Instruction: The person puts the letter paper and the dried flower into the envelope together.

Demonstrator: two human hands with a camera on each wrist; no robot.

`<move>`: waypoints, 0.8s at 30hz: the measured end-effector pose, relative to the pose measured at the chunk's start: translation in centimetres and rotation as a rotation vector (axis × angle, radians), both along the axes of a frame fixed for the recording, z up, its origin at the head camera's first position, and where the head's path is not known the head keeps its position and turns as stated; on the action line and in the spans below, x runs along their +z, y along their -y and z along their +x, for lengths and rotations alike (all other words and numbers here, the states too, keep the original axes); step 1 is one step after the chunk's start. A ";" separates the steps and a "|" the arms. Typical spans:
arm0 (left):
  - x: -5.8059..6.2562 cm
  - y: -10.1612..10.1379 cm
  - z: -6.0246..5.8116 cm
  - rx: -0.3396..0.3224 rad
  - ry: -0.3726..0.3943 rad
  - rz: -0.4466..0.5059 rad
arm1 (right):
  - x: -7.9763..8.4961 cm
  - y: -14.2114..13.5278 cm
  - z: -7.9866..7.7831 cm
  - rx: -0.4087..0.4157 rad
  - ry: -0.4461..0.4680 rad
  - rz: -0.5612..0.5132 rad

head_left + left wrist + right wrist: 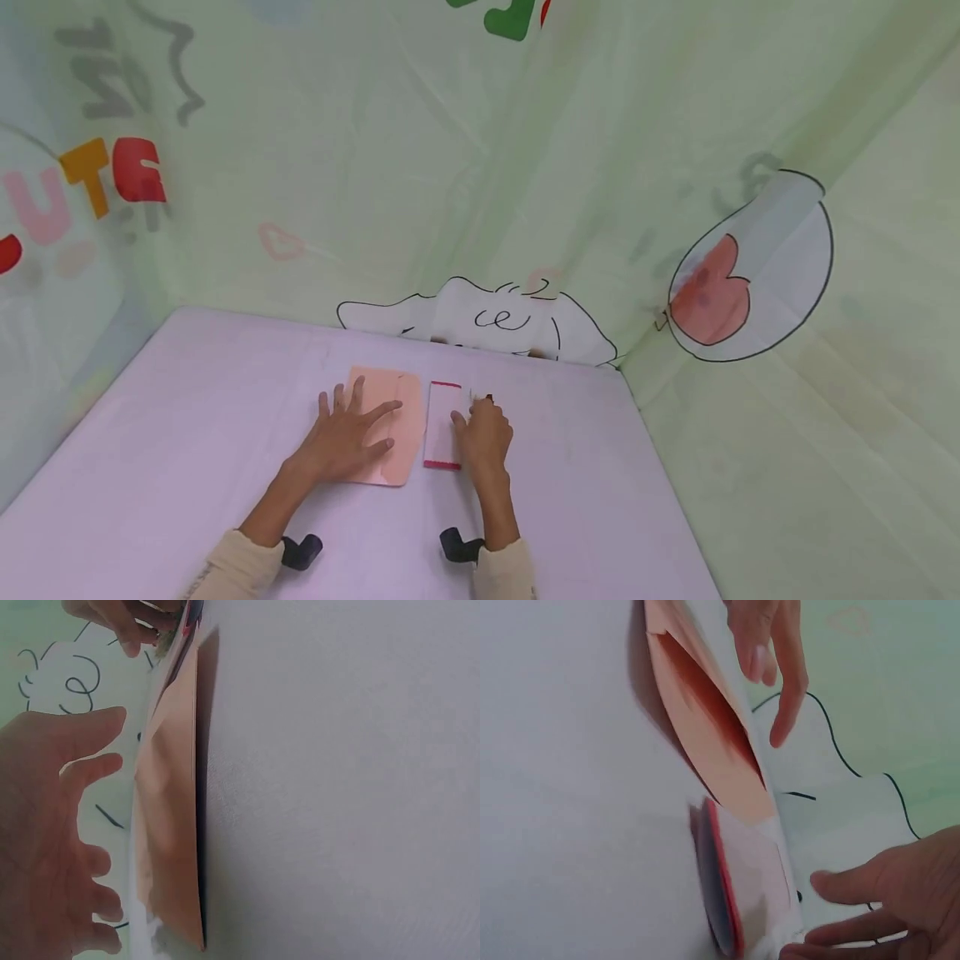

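A peach paper envelope [400,427] lies flat on the table, with a gaping slit that shows in the right wrist view [709,712]. My left hand [339,435] is spread over its left part; the left wrist view has the fingers [101,769] above the paper. Just right of the envelope lies a whitish, flat rectangular sleeve with red ends [442,427]. At its right edge is my right hand [486,433], thumb apart from the fingers. By those fingertips sits a small pale and brown thing [489,398], mostly hidden; its kind is unclear.
The table [585,467] has a pale lilac cover. Behind it and at the sides hang pale green cloth walls [420,167] with printed letters and drawings. A black wrist mount [302,552] sits on the left wrist and another [459,546] on the right.
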State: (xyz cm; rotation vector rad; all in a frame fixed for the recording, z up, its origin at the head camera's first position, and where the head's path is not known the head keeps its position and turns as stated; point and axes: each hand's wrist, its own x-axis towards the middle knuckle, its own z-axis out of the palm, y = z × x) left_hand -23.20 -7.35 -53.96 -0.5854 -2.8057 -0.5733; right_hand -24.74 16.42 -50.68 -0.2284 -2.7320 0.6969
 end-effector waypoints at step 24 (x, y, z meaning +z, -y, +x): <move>-0.9 -0.2 0.4 0.004 0.220 0.146 | -2.0 2.2 -0.1 -0.178 -0.006 -0.345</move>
